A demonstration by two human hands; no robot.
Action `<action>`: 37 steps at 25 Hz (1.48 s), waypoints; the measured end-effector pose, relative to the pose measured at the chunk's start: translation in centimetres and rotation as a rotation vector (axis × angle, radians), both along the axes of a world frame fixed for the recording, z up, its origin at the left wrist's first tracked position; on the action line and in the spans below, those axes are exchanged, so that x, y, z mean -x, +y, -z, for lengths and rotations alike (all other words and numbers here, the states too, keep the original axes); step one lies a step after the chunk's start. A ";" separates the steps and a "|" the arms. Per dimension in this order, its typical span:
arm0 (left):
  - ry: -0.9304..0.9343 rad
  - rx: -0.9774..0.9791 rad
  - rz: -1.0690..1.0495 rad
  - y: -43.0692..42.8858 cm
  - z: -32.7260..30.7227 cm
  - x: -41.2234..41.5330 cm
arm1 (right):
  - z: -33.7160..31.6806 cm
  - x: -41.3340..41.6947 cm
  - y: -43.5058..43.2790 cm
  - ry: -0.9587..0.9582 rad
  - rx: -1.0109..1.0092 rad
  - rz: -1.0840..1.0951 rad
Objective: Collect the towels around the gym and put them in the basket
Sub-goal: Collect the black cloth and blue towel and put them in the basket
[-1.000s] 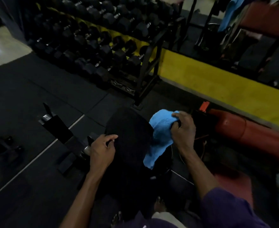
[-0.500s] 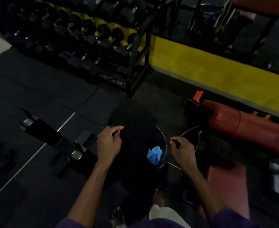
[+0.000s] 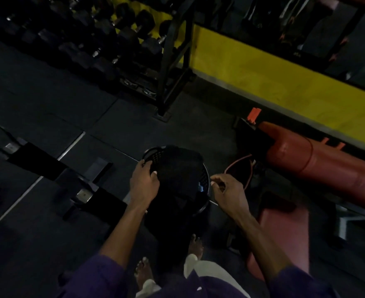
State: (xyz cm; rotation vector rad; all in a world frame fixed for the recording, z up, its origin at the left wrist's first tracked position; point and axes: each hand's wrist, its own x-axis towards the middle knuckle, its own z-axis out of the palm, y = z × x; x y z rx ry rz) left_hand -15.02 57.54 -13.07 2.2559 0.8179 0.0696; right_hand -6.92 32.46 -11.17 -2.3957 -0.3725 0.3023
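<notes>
Head view: left hand (image 3: 144,182) grips a black towel (image 3: 177,168) draped across the basket (image 3: 155,154) and hanging over its near rim. Right hand (image 3: 226,192) hovers just beside the rim, fingers loosely curled, nothing seen in them. Risk: the towel slides off the rim to the floor if let go there, or a tug tips the basket. The red cord (image 3: 237,161) near the right hand could snag. Hard to read: dim light, basket inside mostly covered, only a sliver of blue towel (image 3: 200,187) shows, basket base lost in shadow.
</notes>
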 end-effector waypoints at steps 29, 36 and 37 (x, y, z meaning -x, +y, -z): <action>0.213 -0.035 0.085 2.0 22.5 11.2 | 31.4 6.9 14.5 0.129 0.730 -0.962; 0.104 -0.085 0.096 1.4 25.5 10.5 | 33.6 4.2 14.2 0.381 0.279 -0.771; 0.112 -0.084 0.101 1.2 25.6 9.8 | 33.4 3.2 13.7 0.323 0.233 -0.674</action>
